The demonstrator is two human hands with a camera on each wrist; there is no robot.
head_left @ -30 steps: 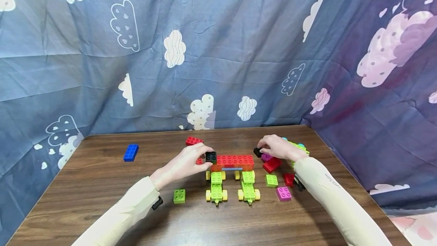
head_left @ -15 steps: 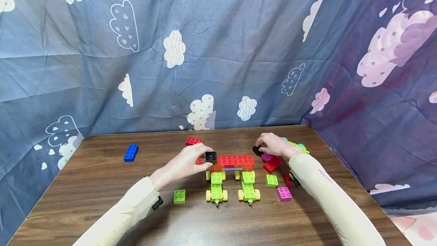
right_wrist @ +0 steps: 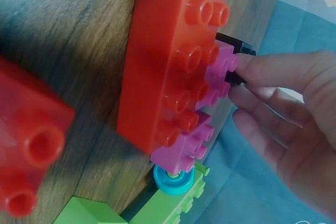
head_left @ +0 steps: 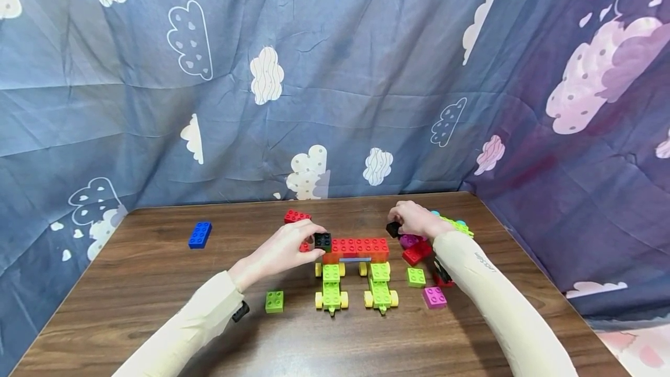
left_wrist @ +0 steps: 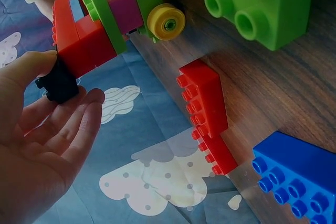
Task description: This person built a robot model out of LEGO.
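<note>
My left hand (head_left: 282,249) pinches a black brick (head_left: 323,241) between thumb and fingers at the left end of a row of red bricks (head_left: 361,246). In the left wrist view this black brick (left_wrist: 60,82) sits right against the red row's end. The row rests across two lime-green wheeled bases (head_left: 332,292) with yellow wheels. At the back right, my right hand (head_left: 415,218) pinches another black brick (head_left: 392,229). In the right wrist view the thumb and fingertips partly hide that black brick (right_wrist: 236,42), behind pink bricks (right_wrist: 185,142) and a red brick (right_wrist: 157,66).
A blue brick (head_left: 200,235) lies at the back left and a red one (head_left: 297,216) behind my left hand. Green bricks (head_left: 274,301) (head_left: 416,277) and a pink brick (head_left: 435,297) lie nearer. A green piece with blue wheels (head_left: 458,224) stands beyond my right forearm.
My right hand has shifted slightly left and away from me with the black brick, and its forearm has swung left. The left hand stays in place.
</note>
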